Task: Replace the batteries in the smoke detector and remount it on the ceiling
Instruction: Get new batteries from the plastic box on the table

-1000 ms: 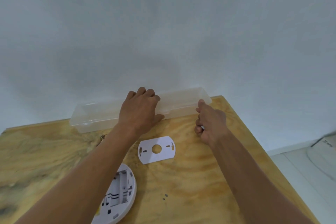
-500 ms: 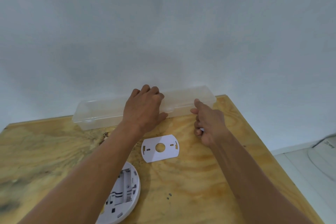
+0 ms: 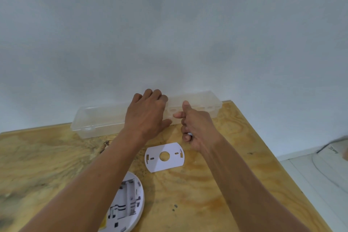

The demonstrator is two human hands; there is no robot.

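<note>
The white smoke detector [image 3: 130,203] lies face down on the wooden table [image 3: 226,184], its battery bay showing, partly under my left forearm. Its flat white mounting plate [image 3: 175,162] lies beyond it. A long clear plastic box [image 3: 98,118] stands shut against the wall. My left hand [image 3: 146,117] grips the box's middle, fingers curled over the lid's far edge, thumb on the front. My right hand [image 3: 197,130] is just to its right, thumb and forefinger reaching to the box front. Its lower fingers curl round a small white object [image 3: 190,134], mostly hidden.
A bare white wall rises right behind the box. The table's right edge drops to a pale tiled floor [image 3: 310,171]. A grey rounded thing [image 3: 335,147] lies on that floor at the right border. Small dark specks [image 3: 175,207] dot the wood near the detector.
My right hand has slid left along the box front, close to my left hand, and its thumb and forefinger have stretched out. My left hand has stayed on the box.
</note>
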